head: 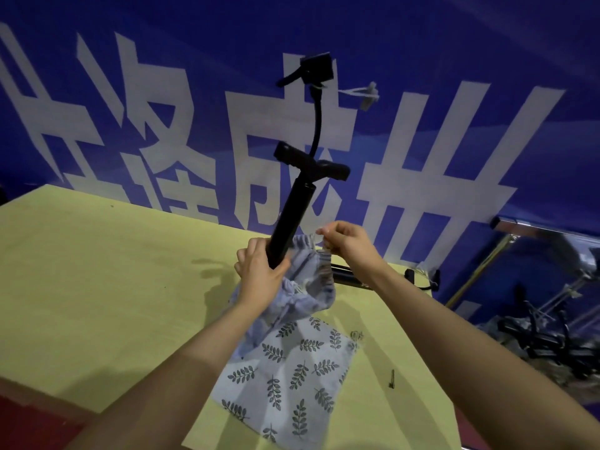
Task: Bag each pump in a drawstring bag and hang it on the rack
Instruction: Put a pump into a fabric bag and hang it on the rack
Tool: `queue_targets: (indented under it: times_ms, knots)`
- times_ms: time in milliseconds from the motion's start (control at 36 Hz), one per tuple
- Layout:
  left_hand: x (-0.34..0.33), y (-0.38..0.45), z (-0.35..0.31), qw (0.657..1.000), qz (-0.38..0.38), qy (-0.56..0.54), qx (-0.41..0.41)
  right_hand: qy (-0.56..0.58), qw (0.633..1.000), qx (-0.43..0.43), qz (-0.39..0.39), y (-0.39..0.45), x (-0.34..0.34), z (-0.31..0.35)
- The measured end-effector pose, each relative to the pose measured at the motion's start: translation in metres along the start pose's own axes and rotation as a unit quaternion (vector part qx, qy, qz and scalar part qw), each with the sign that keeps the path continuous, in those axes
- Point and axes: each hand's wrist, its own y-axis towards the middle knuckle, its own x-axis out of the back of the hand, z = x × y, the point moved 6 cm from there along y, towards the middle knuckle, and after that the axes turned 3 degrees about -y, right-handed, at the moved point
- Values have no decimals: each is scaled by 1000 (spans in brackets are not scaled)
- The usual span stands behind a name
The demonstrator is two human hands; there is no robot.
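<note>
I saw left hand gripping black T-handle pump upright, hose curling up, lower end inside striped drawstring bag above yellow tabletop, right hand fingers pinching bag's gathered rim

Dim, cool light falls from above and the right, throwing soft shadows toward nine o'clock across the yellow table. The rack at three o'clock smears into blur. Wide-angle bending curves the edges; no glare.

One head-worn view looks forward and down, close over the table.
</note>
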Motion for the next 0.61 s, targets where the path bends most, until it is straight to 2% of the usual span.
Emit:
queue_targets:
  times_ms: [194, 333, 444, 611]
  knots:
    - [-7, 1, -1, 999, 18, 32, -11, 3, 996, 25, 82, 1, -19, 33]
    - [-9, 3, 1, 998, 42, 39, -40, 33, 999, -12, 1, 7, -18, 34]
    - [-11, 2, 3, 995, 69, 36, -60, 9, 999, 14, -51, 9, -15, 36]
    - [-9, 5, 6, 992, 109, -26, -59, -15, 998, 38, -54, 4, -22, 25]
